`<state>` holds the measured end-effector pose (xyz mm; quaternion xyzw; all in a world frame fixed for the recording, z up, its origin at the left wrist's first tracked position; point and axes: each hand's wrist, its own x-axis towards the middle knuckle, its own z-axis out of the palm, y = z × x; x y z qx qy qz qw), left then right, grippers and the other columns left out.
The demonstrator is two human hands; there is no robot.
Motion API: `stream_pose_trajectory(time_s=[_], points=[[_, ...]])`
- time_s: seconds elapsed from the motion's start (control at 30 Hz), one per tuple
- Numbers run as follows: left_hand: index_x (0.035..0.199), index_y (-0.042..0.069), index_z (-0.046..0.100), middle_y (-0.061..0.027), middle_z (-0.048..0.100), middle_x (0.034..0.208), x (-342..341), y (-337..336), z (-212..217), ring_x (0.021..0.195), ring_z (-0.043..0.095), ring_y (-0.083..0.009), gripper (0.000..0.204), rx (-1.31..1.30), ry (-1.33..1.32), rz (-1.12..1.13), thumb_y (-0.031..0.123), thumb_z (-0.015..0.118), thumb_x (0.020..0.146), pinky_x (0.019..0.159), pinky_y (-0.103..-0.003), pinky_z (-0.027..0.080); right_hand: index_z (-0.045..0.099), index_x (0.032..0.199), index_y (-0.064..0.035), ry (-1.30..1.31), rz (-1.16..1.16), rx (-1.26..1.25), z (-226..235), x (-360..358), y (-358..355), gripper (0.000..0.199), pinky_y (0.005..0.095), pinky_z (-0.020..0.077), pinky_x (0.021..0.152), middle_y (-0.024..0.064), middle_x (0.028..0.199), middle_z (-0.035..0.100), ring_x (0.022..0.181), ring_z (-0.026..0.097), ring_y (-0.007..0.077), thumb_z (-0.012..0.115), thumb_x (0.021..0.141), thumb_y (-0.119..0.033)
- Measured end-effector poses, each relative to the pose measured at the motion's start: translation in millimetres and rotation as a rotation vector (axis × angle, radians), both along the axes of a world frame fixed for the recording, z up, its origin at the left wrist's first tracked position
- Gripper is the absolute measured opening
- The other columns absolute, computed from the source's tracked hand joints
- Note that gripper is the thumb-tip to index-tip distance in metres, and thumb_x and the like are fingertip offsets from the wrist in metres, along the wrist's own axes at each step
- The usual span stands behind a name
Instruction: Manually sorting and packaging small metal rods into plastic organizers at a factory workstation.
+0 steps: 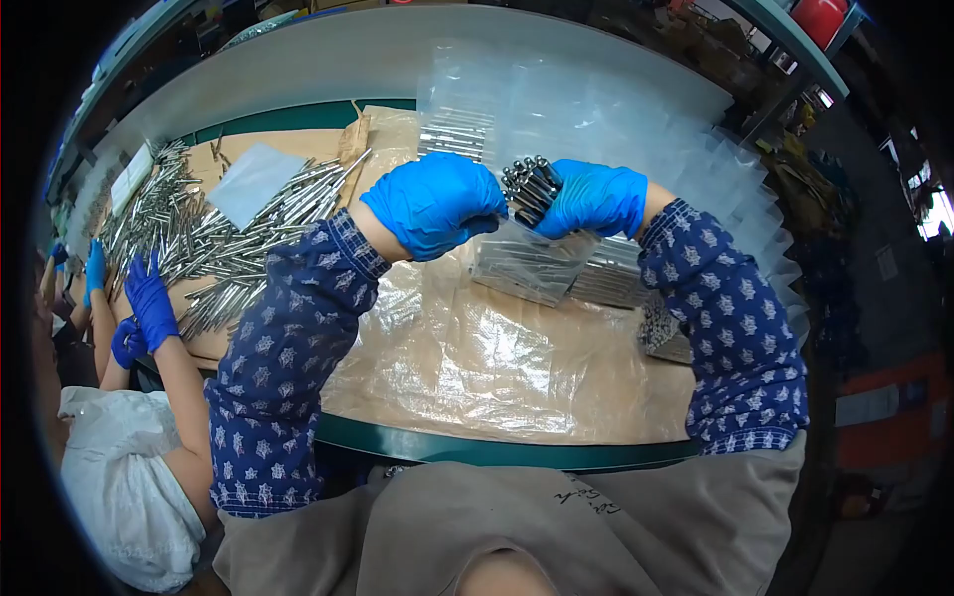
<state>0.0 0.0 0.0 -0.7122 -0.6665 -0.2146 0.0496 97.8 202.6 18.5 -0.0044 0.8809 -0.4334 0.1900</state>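
My right hand [594, 199], in a blue glove, is wrapped round a bundle of shiny metal rods [531, 189]. Their rounded ends point toward my left hand. That hand [437, 204], gloved in blue too, is closed right beside the bundle; what its curled fingers hold, if anything, is hidden. Just below both hands stands a clear plastic-wrapped block of rods [532, 263]. Another stack of rods [606, 283] lies to its right, partly under my right forearm. Behind my left hand is a row of rods on clear plastic [455, 129].
A large heap of loose metal rods [238, 233] spreads over the table's left side, with a white sheet [255, 186] on it. Clear plastic bags [596, 109] cover the back right. Clear film [477, 368] lies in front. At left, a co-worker's gloved hands [149, 308] are near the heap.
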Motion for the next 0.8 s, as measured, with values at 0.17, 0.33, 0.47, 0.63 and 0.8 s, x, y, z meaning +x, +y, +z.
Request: stream_pose_trajectory(time_s=[0.17, 0.33, 0.47, 0.63, 0.8], points=[[0.087, 0.011, 0.063, -0.0114, 0.061, 0.083, 0, -3, -1, 0.076, 0.060, -0.0299, 0.010, 0.003, -0.025, -0.047, 0.017, 0.065, 0.078, 0.068, -0.038, 0.049, 0.062, 0.090, -0.0047, -0.151, -0.002, 0.361, 14, 4, -24, 0.024, 0.0313, 0.0460, 0.062, 0.0087, 0.075, 0.062, 0.065, 0.054, 0.0169, 0.063, 0.067, -0.012], [0.086, 0.011, 0.064, -0.0111, 0.061, 0.083, 4, 3, 4, 0.077, 0.060, -0.0296, 0.010, 0.009, 0.047, -0.045, 0.016, 0.065, 0.078, 0.068, -0.037, 0.049, 0.063, 0.106, -0.0075, -0.089, 0.121, 0.696, 8, 8, -27, 0.037, 0.0377, 0.0491, 0.075, 0.0180, 0.096, 0.065, 0.084, 0.062, 0.0312, 0.058, 0.072, -0.021], [0.082, 0.010, 0.064, -0.0115, 0.061, 0.084, 5, -3, 5, 0.077, 0.059, -0.0299, 0.009, 0.023, -0.012, -0.046, 0.015, 0.066, 0.076, 0.068, -0.038, 0.049, 0.065, 0.099, -0.0056, 0.263, 0.088, 0.533, 23, 27, -12, 0.033, 0.0372, 0.0483, 0.082, 0.0148, 0.097, 0.065, 0.093, 0.061, 0.0292, 0.064, 0.076, -0.029], [0.087, 0.008, 0.065, -0.0140, 0.060, 0.097, 9, 3, 10, 0.088, 0.059, -0.0302, 0.014, 0.072, 0.040, -0.051, 0.013, 0.068, 0.073, 0.073, -0.037, 0.049, 0.067, 0.090, -0.0069, 0.926, 0.218, 0.873, 33, 52, 4, 0.039, 0.0416, 0.0404, 0.095, 0.0136, 0.104, 0.063, 0.111, 0.051, 0.0329, 0.072, 0.072, -0.041], [0.090, 0.010, 0.068, -0.0111, 0.061, 0.102, 9, 19, 2, 0.094, 0.057, -0.0278, 0.015, -0.156, -0.043, 0.055, 0.015, 0.070, 0.076, 0.079, -0.036, 0.048, 0.066, 0.071, -0.0104, 0.378, 0.297, 1.098, 39, 48, -21, 0.030, 0.0419, 0.0381, 0.091, 0.0108, 0.096, 0.062, 0.111, 0.048, 0.0332, 0.076, 0.061, -0.036]])
